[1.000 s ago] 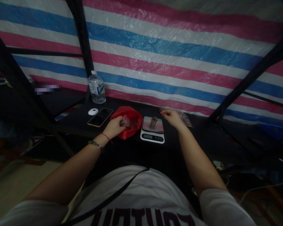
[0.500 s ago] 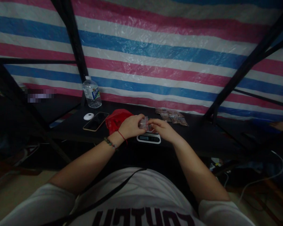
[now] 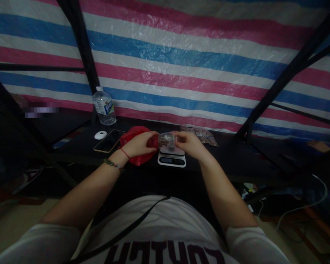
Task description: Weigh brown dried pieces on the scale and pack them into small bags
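My left hand (image 3: 142,144) is closed on the edge of a red plastic bag (image 3: 136,132), with red film showing between its thumb and fingers. My right hand (image 3: 191,143) pinches a small clear zip bag (image 3: 166,140) by its right end. The zip bag stretches between my hands; its contents are too blurred to name. Its left end lies close by my left fingertips. Under it stands a small white kitchen scale (image 3: 172,160) with a dark display, partly covered by the bag.
Several filled clear packets (image 3: 206,137) lie behind my right hand. On the left are a phone (image 3: 109,141), a white round case (image 3: 100,135) and a clear plastic bottle (image 3: 104,108). Black metal posts (image 3: 82,47) and a striped sheet (image 3: 176,80) bound the black table. Another person's hand (image 3: 319,146) is far right.
My left hand has moved left, from the zip bag to the red bag, whose lower edge now shows beneath my wrist. The zip bag stays in my right hand, stretched out above the scale.
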Available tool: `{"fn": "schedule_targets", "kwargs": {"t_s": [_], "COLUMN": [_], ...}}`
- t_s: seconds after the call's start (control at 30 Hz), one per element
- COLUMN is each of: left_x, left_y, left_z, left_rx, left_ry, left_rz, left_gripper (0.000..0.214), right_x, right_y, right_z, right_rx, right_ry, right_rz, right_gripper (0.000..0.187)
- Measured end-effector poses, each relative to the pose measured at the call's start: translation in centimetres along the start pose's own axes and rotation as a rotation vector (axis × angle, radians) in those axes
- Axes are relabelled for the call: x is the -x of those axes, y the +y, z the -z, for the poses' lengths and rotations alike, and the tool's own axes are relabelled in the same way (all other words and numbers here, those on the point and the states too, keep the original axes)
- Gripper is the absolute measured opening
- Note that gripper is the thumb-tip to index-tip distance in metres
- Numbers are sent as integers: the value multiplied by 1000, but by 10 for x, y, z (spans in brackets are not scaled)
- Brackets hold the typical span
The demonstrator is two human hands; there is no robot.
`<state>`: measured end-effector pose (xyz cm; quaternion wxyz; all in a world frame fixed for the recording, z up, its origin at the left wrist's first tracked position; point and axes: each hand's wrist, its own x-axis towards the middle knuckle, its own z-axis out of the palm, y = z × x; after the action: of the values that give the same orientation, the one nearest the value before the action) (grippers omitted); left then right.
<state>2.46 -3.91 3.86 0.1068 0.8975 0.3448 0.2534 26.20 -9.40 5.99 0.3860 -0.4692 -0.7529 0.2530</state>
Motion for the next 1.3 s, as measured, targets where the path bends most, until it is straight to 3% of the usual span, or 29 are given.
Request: {"fn": "schedule_targets", "kwargs": {"t_s": [0.1,0.2,0.3,0.47,0.6,0.7,0.97,1.3], "left_x": [2,6,7,3,5,8,-5,-25], "left_y": [-26,-48,-61,-70,-76,-82,-89,-85], "left_z": [19,24,16,-6,-14,-15,-25,-27], "left_rx": [37,-43,-98,-218,-248,-223,-178,-204], "left_ry": [-8,-161,-281,-248,-243,-280,-311,-388], "left_rz": [86,168,201,206,229,210,106,234], "left_gripper": [43,27,26,37,49,53,36,25], "right_x": [-1,6,19,41,48,48,49,51], "right_y": [-4,-3,2,18,36,47,67,70], "right_z": [14,30,50,87,108,113,118,125], "right_rx": [52,126,254,497,609,600,499,470], "right_ry": [70,41,-20,-70,-10,-2,26,42], "right_rz": [-11,-16,-44,-210,-330,-364,-417,-446], "right_gripper": [41,34,29,30,29,28,25,30]}}
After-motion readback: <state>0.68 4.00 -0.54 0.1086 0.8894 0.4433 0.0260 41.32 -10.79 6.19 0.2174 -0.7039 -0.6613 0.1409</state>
